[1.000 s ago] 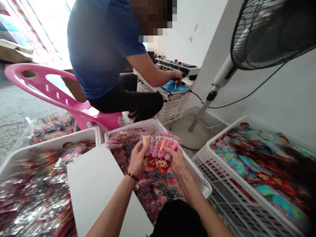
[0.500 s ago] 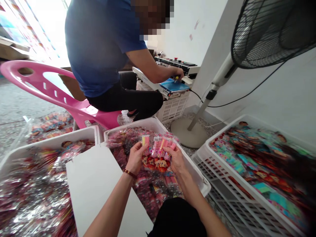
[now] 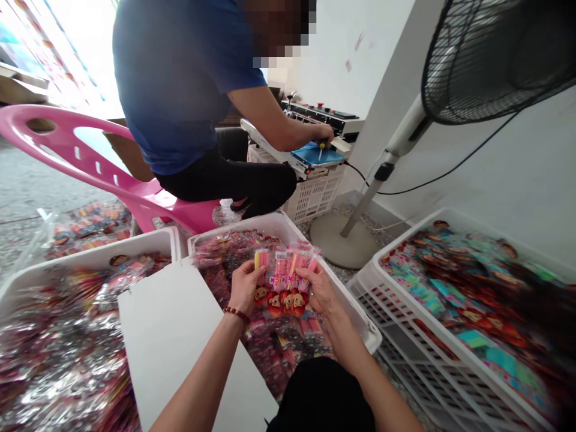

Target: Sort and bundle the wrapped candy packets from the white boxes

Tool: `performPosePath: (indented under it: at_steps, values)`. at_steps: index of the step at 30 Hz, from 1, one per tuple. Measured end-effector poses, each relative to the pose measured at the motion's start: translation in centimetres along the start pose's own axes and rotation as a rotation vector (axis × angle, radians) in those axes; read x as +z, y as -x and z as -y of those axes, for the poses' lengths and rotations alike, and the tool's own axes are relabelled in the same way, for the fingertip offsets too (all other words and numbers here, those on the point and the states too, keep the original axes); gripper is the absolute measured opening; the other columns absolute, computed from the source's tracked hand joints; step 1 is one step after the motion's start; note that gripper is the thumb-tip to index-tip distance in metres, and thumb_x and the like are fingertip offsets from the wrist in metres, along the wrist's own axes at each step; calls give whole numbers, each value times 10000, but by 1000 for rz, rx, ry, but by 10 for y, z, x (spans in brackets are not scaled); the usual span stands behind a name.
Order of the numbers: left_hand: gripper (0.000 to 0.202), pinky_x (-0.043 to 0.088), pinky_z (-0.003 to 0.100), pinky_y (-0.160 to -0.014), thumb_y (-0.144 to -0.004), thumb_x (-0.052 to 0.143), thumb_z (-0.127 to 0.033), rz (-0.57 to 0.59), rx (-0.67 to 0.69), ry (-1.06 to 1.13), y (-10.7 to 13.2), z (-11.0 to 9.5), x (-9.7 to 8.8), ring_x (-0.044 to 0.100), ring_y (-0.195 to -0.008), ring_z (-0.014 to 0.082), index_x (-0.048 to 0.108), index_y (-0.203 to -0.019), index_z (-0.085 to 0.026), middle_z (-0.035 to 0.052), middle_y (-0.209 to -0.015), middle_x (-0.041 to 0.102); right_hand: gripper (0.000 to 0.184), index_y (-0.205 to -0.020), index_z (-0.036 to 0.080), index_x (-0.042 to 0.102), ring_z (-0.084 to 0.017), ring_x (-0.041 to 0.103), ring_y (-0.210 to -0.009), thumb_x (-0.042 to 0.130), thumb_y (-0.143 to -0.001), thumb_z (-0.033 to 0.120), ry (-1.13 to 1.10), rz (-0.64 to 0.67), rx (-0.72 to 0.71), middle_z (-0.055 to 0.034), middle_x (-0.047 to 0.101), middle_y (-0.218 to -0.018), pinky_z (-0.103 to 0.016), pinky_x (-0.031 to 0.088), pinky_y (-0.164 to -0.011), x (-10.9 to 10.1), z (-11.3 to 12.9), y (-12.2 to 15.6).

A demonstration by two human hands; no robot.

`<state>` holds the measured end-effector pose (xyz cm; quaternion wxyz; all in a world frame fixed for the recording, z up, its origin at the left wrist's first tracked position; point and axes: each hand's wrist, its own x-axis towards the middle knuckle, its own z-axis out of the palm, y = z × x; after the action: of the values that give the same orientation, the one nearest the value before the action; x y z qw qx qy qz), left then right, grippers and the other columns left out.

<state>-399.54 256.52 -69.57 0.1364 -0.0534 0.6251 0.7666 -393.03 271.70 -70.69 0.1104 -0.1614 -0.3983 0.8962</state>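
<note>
Several small clear packets (image 3: pixel 288 282) with pink and yellow sticks and a red-haired cartoon figure are fanned out between my hands, above a white crate (image 3: pixel 360 312) full of similar packets. My left hand (image 3: pixel 246 288), with a beaded bracelet at the wrist, pinches the leftmost packet by its edge. Closed around the right side of the fan is my right hand (image 3: pixel 320 289), its thumb on top of the packets. The undersides of the fingers are hidden. Beside my left forearm lies a white board (image 3: pixel 180 336).
At left stands another crate (image 3: pixel 13 282) of shiny packets; at right, a slatted crate (image 3: pixel 405 324) of green and red ones. A person in a blue shirt (image 3: pixel 175 78) sits on a pink chair (image 3: pixel 90 144) at a machine (image 3: pixel 315 157). A standing fan (image 3: pixel 364 207) rises at right.
The leftmost packet has come apart from the rest of the fan, with my left hand slightly further left. My right hand has barely moved.
</note>
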Motion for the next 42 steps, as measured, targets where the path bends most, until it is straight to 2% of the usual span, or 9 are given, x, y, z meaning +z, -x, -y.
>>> performPosePath:
  at_steps: [4,6,11,19,24,30,36,42]
  values:
    - [470,489,257,-598,-633,811,-571,228,-83,124,12,0,13,607,-603,144,729,-799,-139,37,-690,688,350,-894,198,710,-188,685,-670,834,-575,269,27,-43,-70,-7,756,-807,-305,570,-665,0,-5,-4]
    - [485,499,261,-631,-676,778,-594,278,-78,133,15,1,16,625,-646,152,740,-846,-142,48,-737,703,323,-868,192,713,-176,675,-650,837,-579,268,45,-58,-88,-2,749,-787,-298,566,-659,-1,-7,-5]
    - [427,477,237,-646,-574,880,-456,203,-31,72,11,6,13,608,-647,142,761,-828,-134,15,-688,700,340,-870,186,718,-181,676,-668,837,-563,270,73,-41,-69,-8,750,-796,-315,570,-683,-2,-7,-2]
    - [402,488,245,-672,-618,855,-462,252,-1,82,9,7,11,602,-642,134,771,-847,-143,21,-720,713,310,-843,200,707,-191,694,-701,837,-570,269,-3,-75,-73,-7,759,-830,-327,570,-719,-4,-4,-2]
    - [414,480,239,-639,-602,861,-468,204,15,90,6,8,9,589,-608,130,758,-822,-133,15,-676,698,362,-873,206,690,-222,710,-729,842,-551,268,-48,-147,-79,-14,763,-844,-351,579,-704,-8,-4,-4]
    - [440,457,223,-605,-653,815,-494,179,34,58,2,14,5,579,-600,120,741,-897,-135,15,-709,698,359,-829,196,691,-208,699,-674,867,-520,245,-113,-183,-66,-7,757,-788,-373,594,-748,-17,6,-5]
    - [451,446,228,-603,-694,764,-537,152,72,-23,-1,19,3,563,-602,126,740,-892,-133,20,-715,694,368,-869,207,698,-224,716,-758,858,-543,260,-93,-126,-37,-17,762,-834,-361,585,-746,-15,8,-2]
    - [473,488,266,-732,-736,719,-584,212,47,-5,10,14,12,616,-746,172,741,-927,-152,45,-832,723,321,-860,202,697,-209,700,-701,830,-582,292,-10,-63,-70,-7,752,-792,-335,571,-699,-2,-4,-2]
